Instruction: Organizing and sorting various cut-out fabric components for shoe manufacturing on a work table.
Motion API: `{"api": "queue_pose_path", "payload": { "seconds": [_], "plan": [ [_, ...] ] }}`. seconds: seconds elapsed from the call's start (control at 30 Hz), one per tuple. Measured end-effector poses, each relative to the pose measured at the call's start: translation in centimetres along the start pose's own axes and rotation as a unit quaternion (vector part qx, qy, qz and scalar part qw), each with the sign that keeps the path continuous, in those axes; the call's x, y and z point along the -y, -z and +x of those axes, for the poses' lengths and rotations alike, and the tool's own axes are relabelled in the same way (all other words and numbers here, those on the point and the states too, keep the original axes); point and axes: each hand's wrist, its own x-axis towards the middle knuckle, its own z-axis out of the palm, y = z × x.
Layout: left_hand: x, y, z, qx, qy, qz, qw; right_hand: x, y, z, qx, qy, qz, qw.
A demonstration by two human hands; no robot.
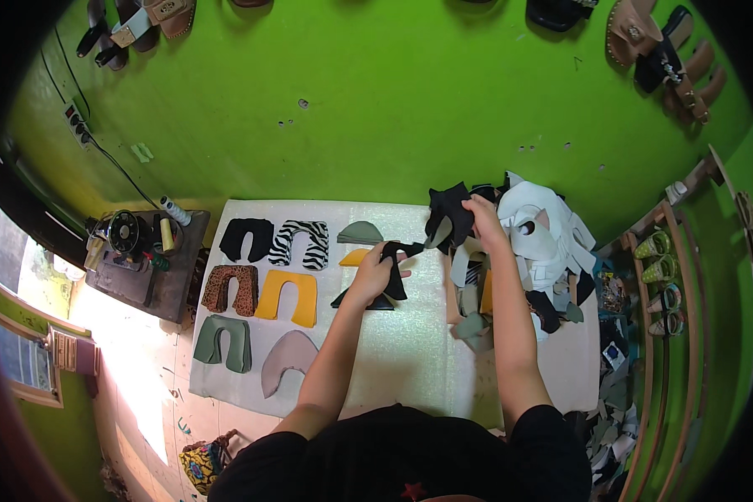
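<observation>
Over the white table [402, 360], my left hand [371, 276] closes on a black cut piece [395, 272] of leather-like material. My right hand [484, 219] grips a larger black scrap [448, 209] by its edge, higher up and to the right. Below my left hand lies a black half-round piece [381, 303], partly hidden. Behind it are a yellow half-round piece [353, 257] and a grey-green one [361, 233]. Just right of my right hand rises a heap of mixed scraps [544, 226], white, black, yellow and green.
On the left lie U-shaped pieces: black [236, 238], zebra-striped [309, 234], leopard-print [222, 289], yellow [269, 297], green [213, 345] and pinkish grey [278, 368]. A sewing machine [125, 230] stands farther left. A shoe rack [686, 335] lines the right wall; sandals [636, 33] hang above.
</observation>
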Motion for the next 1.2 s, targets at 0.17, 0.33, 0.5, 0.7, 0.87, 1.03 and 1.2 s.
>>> {"api": "queue_pose_path", "payload": {
  "seconds": [0.17, 0.33, 0.5, 0.7, 0.87, 1.03, 1.2],
  "plan": [
    [-1.1, -0.7, -2.0, 0.079, 0.103, -0.127, 0.983, 2.9, 2.0, -6.5, 0.029, 0.137, 0.136, 0.981],
    [0.0, 0.0, -4.3, 0.065, 0.089, -0.041, 0.993, 1.5, 1.3, -14.6, -0.036, 0.176, 0.151, 0.972],
    [0.5, 0.4, -7.4, 0.101, 0.1, -0.064, 0.988, -3.1, 1.3, -18.5, -0.068, 0.129, 0.099, 0.984],
    [0.6, -1.2, -9.5, 0.146, 0.112, -0.109, 0.977, -1.5, -2.7, -21.9, -0.098, 0.335, -0.188, 0.918],
    [0.3, -2.6, -10.9, 0.152, 0.083, -0.151, 0.973, -1.6, -7.3, -24.5, -0.036, 0.373, -0.329, 0.867],
    [-0.3, -2.7, -12.3, 0.194, 0.032, -0.143, 0.97, -2.6, -7.9, -25.9, -0.021, 0.369, -0.277, 0.887],
    [-0.7, -1.8, -12.8, 0.188, 0.02, -0.071, 0.979, -4.8, -5.3, -24.3, -0.058, 0.306, -0.039, 0.949]
  ]
}}
